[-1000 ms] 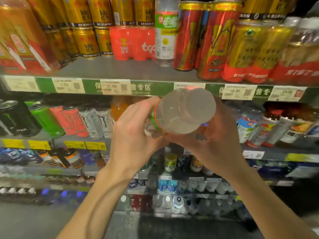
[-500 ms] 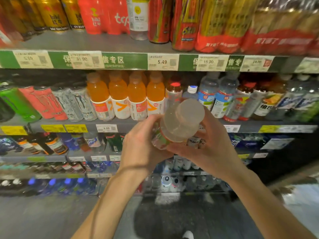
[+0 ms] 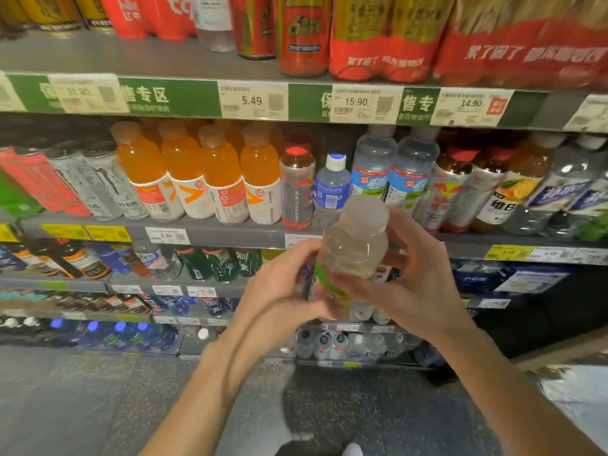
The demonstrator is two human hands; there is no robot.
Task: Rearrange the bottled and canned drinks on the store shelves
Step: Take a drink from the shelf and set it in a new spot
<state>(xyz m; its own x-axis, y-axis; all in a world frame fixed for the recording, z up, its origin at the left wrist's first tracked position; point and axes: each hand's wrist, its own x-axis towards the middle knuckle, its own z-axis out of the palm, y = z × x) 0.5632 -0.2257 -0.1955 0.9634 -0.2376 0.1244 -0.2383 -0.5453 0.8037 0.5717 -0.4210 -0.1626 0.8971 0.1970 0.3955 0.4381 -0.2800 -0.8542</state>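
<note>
A clear bottle [image 3: 353,245] with a pale cap and a green label sits between both hands in front of the shelves, cap towards me. My left hand [image 3: 279,291] curls round its lower body from the left. My right hand [image 3: 411,284] grips it from the right, fingers wrapped behind it. The bottle hangs just below the edge of the second shelf [image 3: 223,235], in front of a small blue-labelled bottle [image 3: 330,189] and two taller blue-labelled water bottles [image 3: 391,166].
Orange drink bottles [image 3: 204,172] and energy drink cans [image 3: 82,182] fill the second shelf's left. Brown tea bottles [image 3: 477,185] stand on its right. Red packs and cans [image 3: 378,34] crowd the top shelf. Lower shelves hold more bottles above the grey floor [image 3: 82,406].
The view has tilted down, so the shelves have slid upward in the frame. Both hands keep hold of the bottle, which now sits lower against the shelves, at the second shelf's edge.
</note>
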